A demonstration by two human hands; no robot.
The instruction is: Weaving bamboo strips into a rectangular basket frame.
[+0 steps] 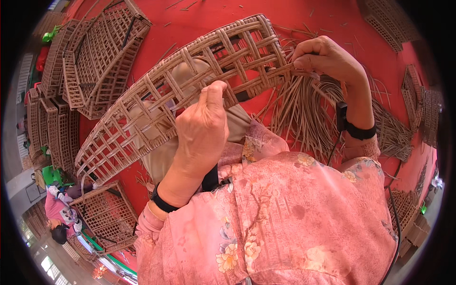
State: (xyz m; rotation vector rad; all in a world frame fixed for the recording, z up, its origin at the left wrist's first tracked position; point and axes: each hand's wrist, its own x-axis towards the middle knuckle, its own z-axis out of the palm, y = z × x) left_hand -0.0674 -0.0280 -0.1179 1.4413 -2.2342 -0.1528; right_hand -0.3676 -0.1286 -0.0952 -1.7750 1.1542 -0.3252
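A long, curved brown wicker basket piece [209,42] with an open lattice weave lies tilted across my lap. My left hand [202,126] is closed on its near edge, the thumb side up and several fingers hidden behind the weave. At the basket's right end, my right hand [323,59] has thumb and forefinger pinched together on a wicker strand beside the corner; the strand's exact run is hard to make out. Below that hand, a big bundle of loose wicker strands [308,109] spreads over the red floor.
Stacked lattice wicker baskets [104,52] stand at the far left, with more at the right rim [413,97]. At the lower left a person in pink [59,204] sits by another wicker basket [111,216]. Strand scraps litter the red floor covering [199,16].
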